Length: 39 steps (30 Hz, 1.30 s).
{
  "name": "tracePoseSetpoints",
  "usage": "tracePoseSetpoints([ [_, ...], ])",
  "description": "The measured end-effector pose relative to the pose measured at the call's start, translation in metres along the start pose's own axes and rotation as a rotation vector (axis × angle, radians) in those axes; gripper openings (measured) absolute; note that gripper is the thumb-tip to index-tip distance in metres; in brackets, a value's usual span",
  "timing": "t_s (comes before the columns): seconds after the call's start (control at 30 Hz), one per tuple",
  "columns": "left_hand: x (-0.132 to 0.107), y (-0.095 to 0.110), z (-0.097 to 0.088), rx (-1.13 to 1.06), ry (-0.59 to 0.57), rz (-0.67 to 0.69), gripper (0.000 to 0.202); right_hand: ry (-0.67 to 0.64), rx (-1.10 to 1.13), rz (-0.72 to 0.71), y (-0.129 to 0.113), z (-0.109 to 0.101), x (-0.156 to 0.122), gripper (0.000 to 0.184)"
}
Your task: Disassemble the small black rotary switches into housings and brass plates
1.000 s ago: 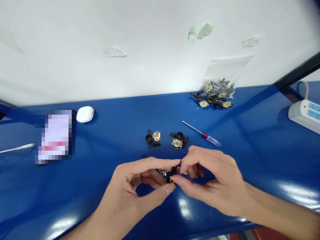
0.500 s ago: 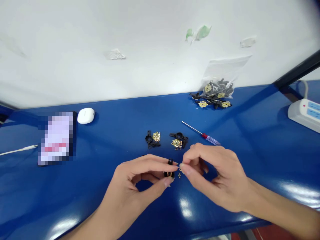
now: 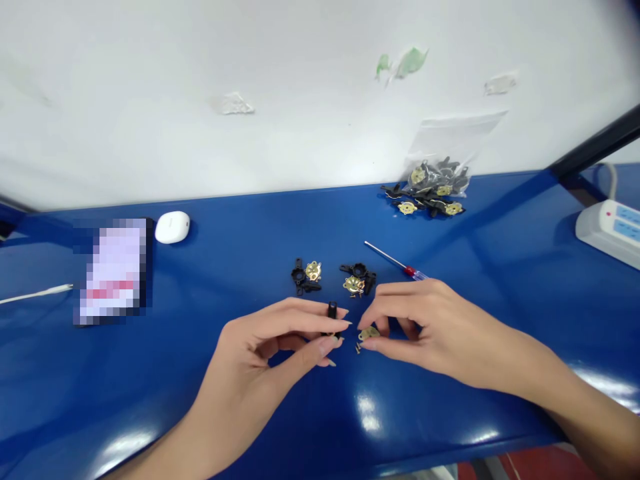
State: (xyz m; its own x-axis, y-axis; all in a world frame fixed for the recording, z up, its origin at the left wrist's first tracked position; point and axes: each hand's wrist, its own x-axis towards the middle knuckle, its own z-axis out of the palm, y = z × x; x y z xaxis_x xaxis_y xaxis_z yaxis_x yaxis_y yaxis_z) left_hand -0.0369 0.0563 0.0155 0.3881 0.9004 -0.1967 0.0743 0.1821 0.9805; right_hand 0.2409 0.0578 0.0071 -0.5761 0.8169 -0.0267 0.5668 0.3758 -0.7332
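Observation:
Between the thumb and fingers of my left hand [image 3: 283, 343] is a small black plastic part [image 3: 333, 311], mostly hidden by the fingers. My right hand [image 3: 425, 327] has its thumb and fingertips closed on the edges of a brass-coloured metal plate [image 3: 369, 333] low over the table. Tiny screws [image 3: 358, 348] lie just below that plate. Beyond my hands are two small groups of parts: one has a black ring piece [image 3: 299, 275] with a brass plate [image 3: 313, 271], the other a black ring piece [image 3: 359, 269] with a brass plate [image 3: 353, 285].
A screwdriver [image 3: 395, 260] lies behind my right hand. Against the wall, a clear plastic bag [image 3: 450, 140] of black and brass parts stands behind several loose assemblies [image 3: 425, 201]. A phone [image 3: 115, 267] and white case [image 3: 173, 227] are left; a power strip [image 3: 613, 227] is right.
My right hand has lowered its fingers around the brass plate, which now shows more fully. My left hand has shifted slightly left and up with the black part.

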Motion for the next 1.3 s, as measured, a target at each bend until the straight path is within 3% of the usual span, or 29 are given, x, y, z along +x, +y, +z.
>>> tracePoseSetpoints([
  [0.27, 0.000, -0.002, -0.003, 0.009, -0.016, 0.048, 0.026, -0.156, 0.035, 0.079, 0.009, -0.013, -0.003, 0.012],
  [0.5, 0.000, 0.002, 0.000, -0.017, -0.002, 0.022, 0.032, -0.174, 0.048, 0.073, 0.008, -0.011, -0.004, 0.009],
  [0.93, 0.001, 0.000, -0.002, 0.001, -0.010, 0.027, 0.033, -0.100, 0.134, 0.172, 0.017, -0.006, -0.010, 0.015],
  [1.1, -0.001, 0.002, -0.002, 0.012, -0.015, 0.015, 0.032, -0.106, 0.189, 0.142, 0.014, -0.008, -0.006, 0.011],
  [1.3, -0.001, 0.001, -0.001, -0.049, 0.028, -0.036, 0.050, 0.037, 0.305, 0.181, 0.005, -0.011, -0.001, 0.017],
])
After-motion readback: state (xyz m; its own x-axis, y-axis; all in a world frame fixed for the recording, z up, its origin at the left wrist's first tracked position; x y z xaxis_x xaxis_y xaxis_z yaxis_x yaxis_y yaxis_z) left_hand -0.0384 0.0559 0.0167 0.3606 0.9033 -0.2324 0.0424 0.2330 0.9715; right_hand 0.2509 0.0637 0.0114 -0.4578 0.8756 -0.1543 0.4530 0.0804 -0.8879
